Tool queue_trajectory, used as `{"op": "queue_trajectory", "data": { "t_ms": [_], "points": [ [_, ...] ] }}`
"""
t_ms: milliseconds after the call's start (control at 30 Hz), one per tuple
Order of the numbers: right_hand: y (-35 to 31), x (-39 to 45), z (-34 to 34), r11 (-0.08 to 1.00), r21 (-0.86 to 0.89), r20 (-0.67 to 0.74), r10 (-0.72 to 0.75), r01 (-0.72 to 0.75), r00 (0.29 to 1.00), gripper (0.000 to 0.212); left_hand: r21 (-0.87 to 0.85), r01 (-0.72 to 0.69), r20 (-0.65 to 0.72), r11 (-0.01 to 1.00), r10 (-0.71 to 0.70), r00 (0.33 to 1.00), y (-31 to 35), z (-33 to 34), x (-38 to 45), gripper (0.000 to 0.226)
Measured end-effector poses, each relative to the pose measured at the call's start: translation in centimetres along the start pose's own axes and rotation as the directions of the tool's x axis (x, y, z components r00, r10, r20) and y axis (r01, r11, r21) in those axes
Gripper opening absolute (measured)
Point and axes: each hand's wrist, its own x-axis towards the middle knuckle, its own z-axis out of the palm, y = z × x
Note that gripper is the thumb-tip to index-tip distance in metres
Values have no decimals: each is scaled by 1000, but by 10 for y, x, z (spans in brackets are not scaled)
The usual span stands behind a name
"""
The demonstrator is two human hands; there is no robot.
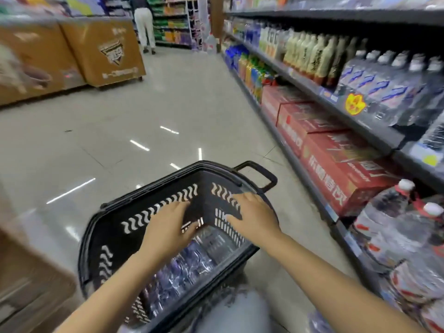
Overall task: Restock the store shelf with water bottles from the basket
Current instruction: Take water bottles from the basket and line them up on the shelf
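A black plastic basket (115,236) with white chevron slots stands on the floor in front of me. Inside it lie several water bottles (189,263) with blue labels. My left hand (168,227) reaches into the basket above the bottles, fingers extended and slightly bent, holding nothing. My right hand (252,215) lies over the basket's far right wall, fingers spread and straight. To the right runs the store shelf (374,131), where a row of matching blue-labelled water bottles (389,85) stands on the middle level.
Red cartons (336,164) fill the bottom shelf, with large water jugs (394,227) nearer me. Brown display bins (101,51) stand at the left across the grey tiled aisle (144,116). A person (144,22) stands far down the aisle. A brown box (28,280) sits at lower left.
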Motion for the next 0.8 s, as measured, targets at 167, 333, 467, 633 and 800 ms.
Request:
{"op": "queue_trajectory", "data": {
  "t_ms": [167, 333, 467, 633, 800],
  "points": [
    [-17, 25, 64, 1000, -18, 132, 2, 0, 991, 56, 50, 169, 122, 984, -174, 977, -60, 27, -27, 62],
    [-14, 39, 98, 996, -88, 230, 32, -12, 973, 55, 84, 298, 227, 951, -309, 924, -100, 56, -38, 58],
    [-12, 44, 109, 994, -104, 248, 13, 14, 969, 53, 72, 433, 359, 899, -428, 829, -121, 85, -38, 49],
    [-6, 42, 115, 995, -99, 249, 39, -14, 968, 53, 122, 608, 515, 785, -573, 637, -141, 120, -22, 45],
    [-3, 41, 115, 994, -87, 174, 81, -67, 981, 54, 142, 745, 617, 652, -646, 449, -153, 159, -20, 52]
  ]
}}
